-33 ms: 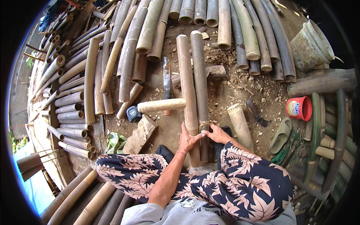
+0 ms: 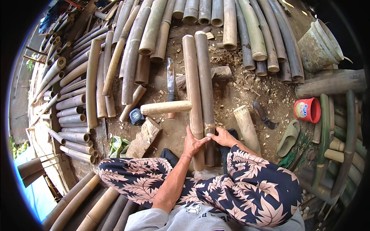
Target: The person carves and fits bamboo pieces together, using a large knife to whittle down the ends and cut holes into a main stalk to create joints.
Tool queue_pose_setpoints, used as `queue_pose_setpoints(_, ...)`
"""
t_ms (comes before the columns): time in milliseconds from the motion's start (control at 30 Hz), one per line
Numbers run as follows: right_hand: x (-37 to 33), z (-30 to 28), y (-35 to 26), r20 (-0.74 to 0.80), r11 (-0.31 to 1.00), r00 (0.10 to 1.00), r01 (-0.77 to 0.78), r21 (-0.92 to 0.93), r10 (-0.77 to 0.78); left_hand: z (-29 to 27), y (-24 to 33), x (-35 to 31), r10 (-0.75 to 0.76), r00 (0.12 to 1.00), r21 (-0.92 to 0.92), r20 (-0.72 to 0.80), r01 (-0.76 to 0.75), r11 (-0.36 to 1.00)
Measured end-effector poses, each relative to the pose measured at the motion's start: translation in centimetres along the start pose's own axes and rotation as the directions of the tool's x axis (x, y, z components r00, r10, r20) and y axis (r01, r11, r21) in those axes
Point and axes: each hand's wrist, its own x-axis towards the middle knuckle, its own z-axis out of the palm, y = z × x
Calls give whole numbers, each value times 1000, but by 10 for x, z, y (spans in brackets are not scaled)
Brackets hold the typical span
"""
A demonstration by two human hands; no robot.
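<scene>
Two bamboo poles lie side by side, pointing away from me: a tan pole (image 2: pixel 192 77) on the left and a grey-brown pole (image 2: pixel 205 73) on the right. My left hand (image 2: pixel 194 144) is closed round the near part of the tan pole. My right hand (image 2: pixel 224 138) grips the grey-brown one near its joint, and the thumbs meet over the poles. A short pale wooden rod (image 2: pixel 165 107) lies crosswise, its right end against the tan pole; whether it is joined there I cannot tell. Beneath the poles, farther off, rests a short log (image 2: pixel 221 73).
Bamboo lengths (image 2: pixel 154 30) line the far side and left. A long knife (image 2: pixel 170 77), a tape measure (image 2: pixel 136 116) and a wood block (image 2: pixel 144 138) lie left. Rightward are a bamboo stump (image 2: pixel 247 129), a curved knife (image 2: pixel 266 117), a clog (image 2: pixel 288 139), a red tub (image 2: pixel 307 110) and a bucket (image 2: pixel 318 48).
</scene>
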Motion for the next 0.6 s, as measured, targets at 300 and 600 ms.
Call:
queue_pose_setpoints(300,10,5,12,-289,986,957,35,164,14,10,7,6,60,997,107,-49,-55,993)
queue_pose_setpoints(600,37,-12,14,-133,868,991,70,492,-4,14,10,10,-7,999,216,-49,17,976)
